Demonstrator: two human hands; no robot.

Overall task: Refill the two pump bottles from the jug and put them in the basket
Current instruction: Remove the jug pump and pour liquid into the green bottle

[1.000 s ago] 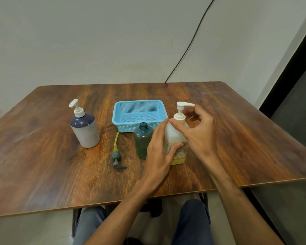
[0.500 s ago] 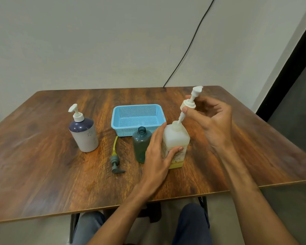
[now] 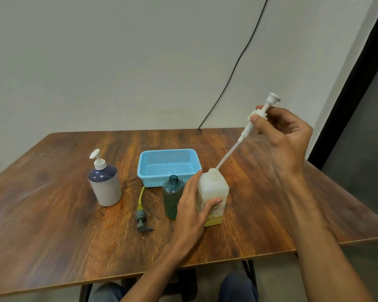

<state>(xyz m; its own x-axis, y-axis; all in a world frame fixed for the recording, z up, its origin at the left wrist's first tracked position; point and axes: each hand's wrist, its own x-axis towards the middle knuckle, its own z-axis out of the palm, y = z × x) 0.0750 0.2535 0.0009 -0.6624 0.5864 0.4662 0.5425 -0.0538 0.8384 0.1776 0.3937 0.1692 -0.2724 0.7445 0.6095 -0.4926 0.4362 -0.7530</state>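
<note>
At a wooden table (image 3: pixel 52 225), a seated person's left hand (image 3: pixel 190 214) wraps thumb and fingers round a white square bottle (image 3: pixel 216 188), steadying it upright near the front edge. The right hand (image 3: pixel 286 136) pinches the collar of its white pump (image 3: pixel 258 115) and holds it high and tilted. The dip tube (image 3: pixel 229 153) slants down with its lower end at the bottle's neck, apparently drawn out to free the mouth for pouring. A thin yellow layer at the bottom suggests the bottle is nearly empty. Just beside it on the left stands an uncapped green bottle (image 3: pixel 170 197), its grey pump (image 3: pixel 141 219) laid flat on the wood, likely set aside for the same reason. Behind both sits the blue basket (image 3: pixel 168 179), holding nothing visible. A purple-and-white pump bottle (image 3: pixel 106 186) stands well apart to the left, capped; which vessel serves as the jug cannot be told.
</note>
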